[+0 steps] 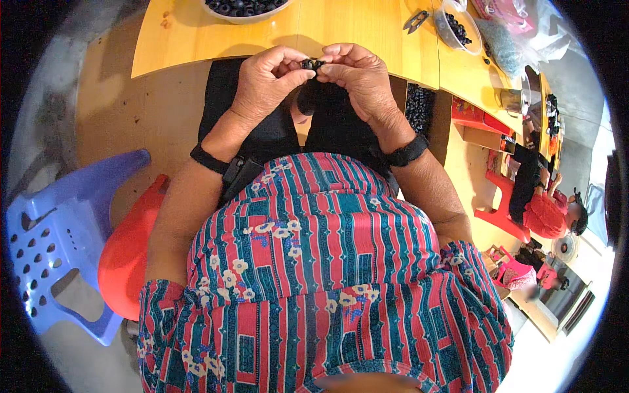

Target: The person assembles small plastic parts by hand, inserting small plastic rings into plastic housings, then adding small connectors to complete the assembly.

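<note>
My left hand (270,77) and my right hand (357,75) meet at the front edge of the yellow table, above my lap. Between their fingertips is a small black, glossy, rounded part (309,64), pinched from both sides. Whether it is one part or two pressed together I cannot tell. Beyond my hands, a white bowl (259,18) full of similar black rounded pieces sits on the table, cut off by the upper edge of the view.
Thread snips (416,21) lie on the yellow table (354,26), beside a clear tub (473,47) of small black parts. Plastic bags crowd the right. A metal cup (510,99) stands nearby. Blue (72,242) and red (128,262) stools flank me; another person (547,213) sits far right.
</note>
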`<state>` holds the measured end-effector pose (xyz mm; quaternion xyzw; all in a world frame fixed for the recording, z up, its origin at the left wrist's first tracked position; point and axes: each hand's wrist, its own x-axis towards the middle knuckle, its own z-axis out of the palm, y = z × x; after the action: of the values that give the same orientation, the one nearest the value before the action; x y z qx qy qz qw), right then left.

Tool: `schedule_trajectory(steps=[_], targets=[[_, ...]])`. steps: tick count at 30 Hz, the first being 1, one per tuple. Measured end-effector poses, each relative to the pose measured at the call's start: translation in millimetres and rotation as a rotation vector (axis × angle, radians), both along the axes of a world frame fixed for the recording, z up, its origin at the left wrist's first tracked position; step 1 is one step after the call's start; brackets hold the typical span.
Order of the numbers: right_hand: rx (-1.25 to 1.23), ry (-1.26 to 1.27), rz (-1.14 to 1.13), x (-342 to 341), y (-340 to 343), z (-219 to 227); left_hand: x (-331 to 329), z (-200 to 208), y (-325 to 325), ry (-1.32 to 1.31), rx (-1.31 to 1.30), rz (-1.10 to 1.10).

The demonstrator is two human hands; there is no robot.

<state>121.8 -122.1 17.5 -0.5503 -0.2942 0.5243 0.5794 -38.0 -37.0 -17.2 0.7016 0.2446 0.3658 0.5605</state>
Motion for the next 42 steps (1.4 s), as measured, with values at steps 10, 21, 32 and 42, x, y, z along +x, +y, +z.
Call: schedule_trajectory(steps=[10,21,32,42], targets=[[0.034,-0.046,-0.018,-3.6,-0.2,6.4,-0.6,0.3,-1.7,0.029,0.04,-0.023],[0.048,-0.062,-0.012,-5.5,2.2,6.9,-1.0,1.3,-1.8,0.029,0.066,-0.014],[0.077,-0.173,-0.029,-8.0,1.9,10.2,-0.1,2.7,-0.4,0.039,0.065,0.01],[0.085,-0.353,-0.037,-9.7,2.6,5.4,0.8,0.7,0.2,0.034,0.084,0.007]])
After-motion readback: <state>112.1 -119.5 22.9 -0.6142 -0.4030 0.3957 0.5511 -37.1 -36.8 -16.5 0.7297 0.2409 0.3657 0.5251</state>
